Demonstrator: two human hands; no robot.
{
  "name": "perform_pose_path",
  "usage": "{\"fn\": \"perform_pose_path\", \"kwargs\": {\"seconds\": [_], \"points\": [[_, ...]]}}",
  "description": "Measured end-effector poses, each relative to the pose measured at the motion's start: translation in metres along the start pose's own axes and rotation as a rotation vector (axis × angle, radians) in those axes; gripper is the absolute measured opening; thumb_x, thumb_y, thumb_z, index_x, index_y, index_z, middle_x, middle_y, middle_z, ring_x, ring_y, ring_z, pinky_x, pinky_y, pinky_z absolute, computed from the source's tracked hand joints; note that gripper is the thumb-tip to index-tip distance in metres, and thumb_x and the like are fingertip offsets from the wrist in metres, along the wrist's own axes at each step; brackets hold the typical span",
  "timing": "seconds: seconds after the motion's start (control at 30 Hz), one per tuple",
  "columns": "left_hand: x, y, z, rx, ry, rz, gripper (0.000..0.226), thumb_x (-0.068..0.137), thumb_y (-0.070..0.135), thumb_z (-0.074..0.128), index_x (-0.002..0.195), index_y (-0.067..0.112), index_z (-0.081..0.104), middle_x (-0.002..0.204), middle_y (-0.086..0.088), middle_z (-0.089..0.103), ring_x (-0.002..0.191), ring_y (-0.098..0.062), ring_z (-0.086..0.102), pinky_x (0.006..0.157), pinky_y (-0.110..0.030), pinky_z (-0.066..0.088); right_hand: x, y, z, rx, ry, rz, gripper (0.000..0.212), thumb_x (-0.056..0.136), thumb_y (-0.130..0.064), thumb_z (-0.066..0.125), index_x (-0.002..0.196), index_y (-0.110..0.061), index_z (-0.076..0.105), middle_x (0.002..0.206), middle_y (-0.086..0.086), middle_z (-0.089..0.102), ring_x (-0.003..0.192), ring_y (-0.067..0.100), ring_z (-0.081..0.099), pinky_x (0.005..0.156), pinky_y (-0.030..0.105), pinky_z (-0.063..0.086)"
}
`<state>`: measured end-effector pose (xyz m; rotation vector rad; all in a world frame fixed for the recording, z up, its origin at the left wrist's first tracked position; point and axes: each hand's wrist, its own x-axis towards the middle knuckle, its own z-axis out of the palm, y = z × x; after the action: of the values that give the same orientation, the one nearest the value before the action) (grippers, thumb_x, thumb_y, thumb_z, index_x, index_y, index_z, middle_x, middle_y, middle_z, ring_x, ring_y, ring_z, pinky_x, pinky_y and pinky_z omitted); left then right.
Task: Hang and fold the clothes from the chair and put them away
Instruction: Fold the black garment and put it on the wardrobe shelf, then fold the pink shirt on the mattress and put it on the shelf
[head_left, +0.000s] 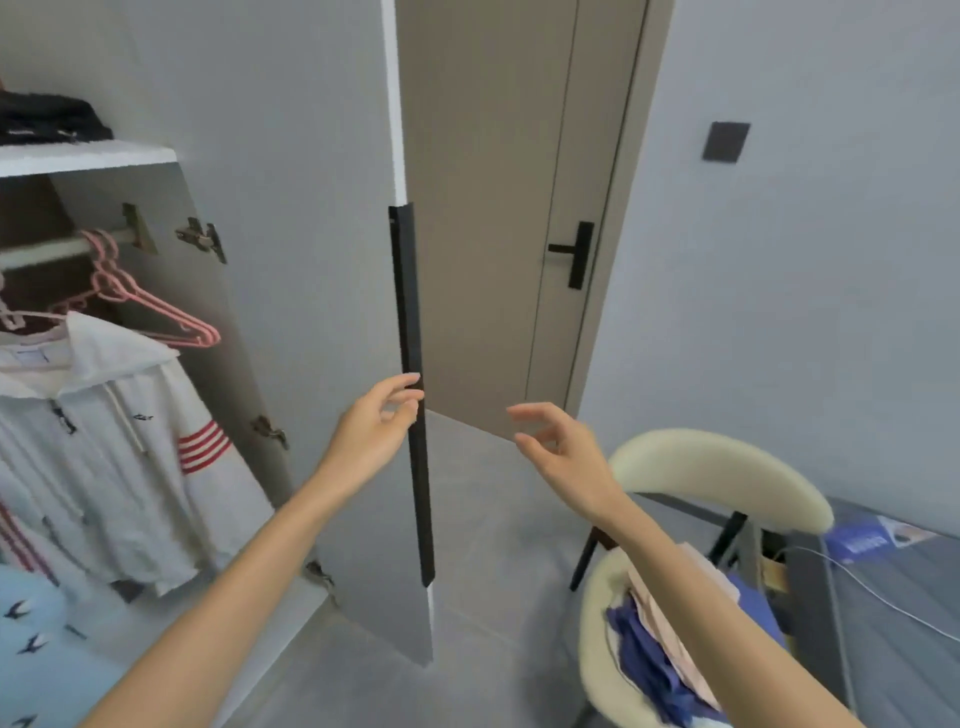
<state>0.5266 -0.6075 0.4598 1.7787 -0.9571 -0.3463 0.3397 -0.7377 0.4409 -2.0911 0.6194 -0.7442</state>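
With the grey wardrobe door (322, 260) open at centre, the left hand (376, 421) touches its long black handle (410, 312) with loose fingers, the right hand (556, 441) hovers empty and spread, and the blue and pink clothes (644, 649) heaped on the cream padded chair (727, 462), lower right, likely need fetching next.

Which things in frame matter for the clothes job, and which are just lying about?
Job: clothes pile on the chair, pink hangers, wardrobe door, left hand at its black handle, right hand.
Lying about: room door, wall switch, white cable, blue packet.
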Motion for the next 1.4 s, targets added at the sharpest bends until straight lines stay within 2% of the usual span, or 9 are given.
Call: {"fn": "perform_pose_path", "kwargs": {"seconds": [0.13,0.27,0.43,0.57,0.73,0.87,1.13,1.3,1.4], "points": [[0.000,0.016,0.093,-0.013,-0.123,0.024,0.029,0.098,0.018,0.047,0.124,0.028,0.053,0.111,0.014,0.063,0.098,-0.008,0.063,0.085,-0.028,0.047,-0.047,0.062,-0.069,-0.046,0.054,0.124,0.026,0.095,-0.014,0.055,0.119,-0.020,0.061,0.119,-0.011,0.061,0.093,0.010,0.061,0.082,0.021,0.050],[-0.009,0.026,0.195,-0.024,-0.217,-0.006,0.028,0.098,0.019,0.046,0.123,0.030,0.053,0.111,0.015,0.063,0.096,-0.009,0.063,0.078,-0.026,0.046,-0.091,0.126,-0.138,-0.081,0.073,0.228,0.026,0.095,-0.013,0.055,0.120,-0.018,0.061,0.118,-0.012,0.061,0.092,0.012,0.061,0.081,0.019,0.047],[-0.028,0.026,0.309,-0.005,-0.338,-0.091,0.031,0.098,0.013,0.046,0.128,0.018,0.053,0.112,0.004,0.062,0.094,-0.017,0.061,0.084,-0.034,0.047,-0.139,0.207,-0.203,-0.157,-0.001,0.365,0.026,0.094,-0.018,0.055,0.119,-0.024,0.060,0.118,-0.015,0.059,0.092,0.003,0.059,0.076,0.010,0.043],[-0.043,0.012,0.373,0.002,-0.423,-0.180,0.028,0.098,0.014,0.045,0.125,0.021,0.053,0.108,0.005,0.063,0.085,-0.010,0.061,0.074,-0.025,0.046,-0.172,0.263,-0.227,-0.150,-0.025,0.502,0.026,0.092,-0.015,0.056,0.116,-0.023,0.062,0.116,-0.013,0.064,0.095,0.001,0.060,0.076,0.008,0.043],[-0.058,-0.021,0.427,0.042,-0.539,-0.310,0.032,0.095,0.011,0.045,0.124,0.019,0.054,0.104,0.001,0.069,0.091,-0.016,0.061,0.087,-0.031,0.048,-0.200,0.323,-0.222,-0.115,-0.093,0.697,0.028,0.093,-0.013,0.053,0.118,-0.020,0.061,0.116,-0.008,0.064,0.090,0.011,0.064,0.084,0.024,0.048],[-0.069,-0.063,0.462,0.095,-0.655,-0.410,0.035,0.093,0.006,0.044,0.125,0.014,0.055,0.105,-0.005,0.070,0.087,-0.016,0.063,0.076,-0.021,0.047,-0.211,0.367,-0.199,-0.096,-0.126,0.856,0.029,0.094,-0.014,0.050,0.122,-0.016,0.060,0.118,-0.003,0.063,0.103,0.016,0.059,0.085,0.022,0.042],[-0.074,-0.149,0.513,0.180,-0.775,-0.521,0.033,0.096,0.015,0.045,0.127,0.015,0.055,0.111,0.000,0.066,0.103,-0.019,0.060,0.087,-0.029,0.046,-0.216,0.448,-0.126,0.011,-0.072,1.152,0.030,0.095,-0.014,0.051,0.124,-0.009,0.054,0.118,0.005,0.059,0.101,0.017,0.054,0.080,0.023,0.037],[-0.068,-0.186,0.530,0.176,-0.779,-0.552,0.032,0.098,0.017,0.043,0.128,0.019,0.053,0.113,0.001,0.064,0.106,-0.015,0.057,0.084,-0.025,0.042,-0.204,0.494,-0.091,0.340,0.129,1.441,0.046,0.094,-0.013,0.057,0.135,-0.009,0.037,0.116,0.008,0.050,0.107,0.027,0.053,0.087,0.036,0.047],[-0.066,-0.200,0.536,0.176,-0.785,-0.561,0.031,0.099,0.017,0.042,0.129,0.019,0.052,0.116,-0.001,0.063,0.109,-0.017,0.057,0.087,-0.025,0.042,-0.197,0.519,-0.076,0.646,0.271,1.612,0.040,0.094,-0.011,0.056,0.132,-0.010,0.043,0.109,0.007,0.052,0.102,0.029,0.054,0.083,0.038,0.049]]}}
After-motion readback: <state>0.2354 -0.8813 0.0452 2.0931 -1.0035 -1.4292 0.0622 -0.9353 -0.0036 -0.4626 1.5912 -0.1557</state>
